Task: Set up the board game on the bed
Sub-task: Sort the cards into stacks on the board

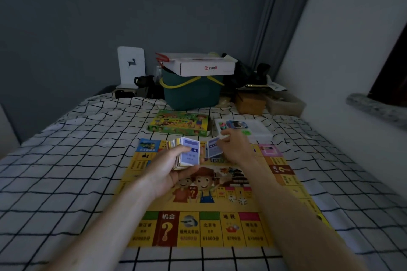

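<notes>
A yellow game board [211,204] lies flat on the checked bed sheet [66,171]. Above the board's far half, my left hand [174,167] holds a thick stack of cards [187,154], thumb across the top blue-faced card. My right hand [235,149] pinches a single blue card [212,148] just right of the stack. The green game box [179,124] lies beyond the board. To its right sits a white box tray [257,130] with small coloured pieces and cards inside.
At the head of the bed stands a teal basket [190,92] with a white carton [204,66] on top. A white bookend [131,67], dark items, a brown box [250,102] and a clear container [286,103] flank it. A wall and a stone ledge [378,110] border the right side.
</notes>
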